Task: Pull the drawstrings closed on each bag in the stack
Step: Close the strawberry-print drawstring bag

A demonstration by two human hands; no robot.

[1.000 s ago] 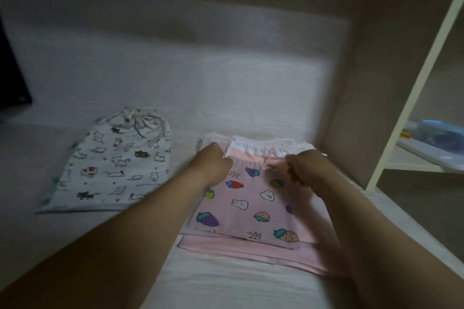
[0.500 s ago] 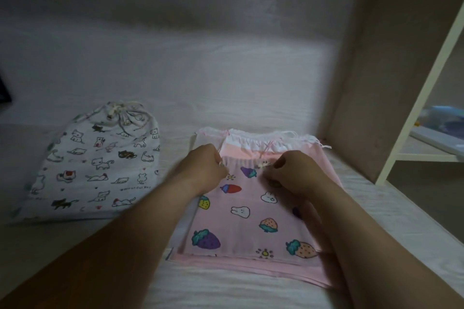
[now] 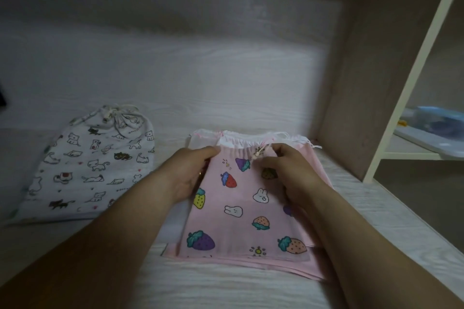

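Grip: left hand (image 3: pixel 190 175) grips pink bag (image 3: pixel 241 211) at its upper left edge; right hand (image 3: pixel 291 173) pinches drawstring (image 3: pixel 258 153) at the gathered mouth. Bag lies between both hands, atop stack (image 3: pixel 251 262). Outside left hand: cat-print bag (image 3: pixel 93 165), cinched.

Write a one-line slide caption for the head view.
Left hand and right hand hold the gathered top of the pink bag; the cat bag lies closed beside it.

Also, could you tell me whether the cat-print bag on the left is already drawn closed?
Closed: the cat-print bag has its neck gathered tight, with the cord bunched at the top.
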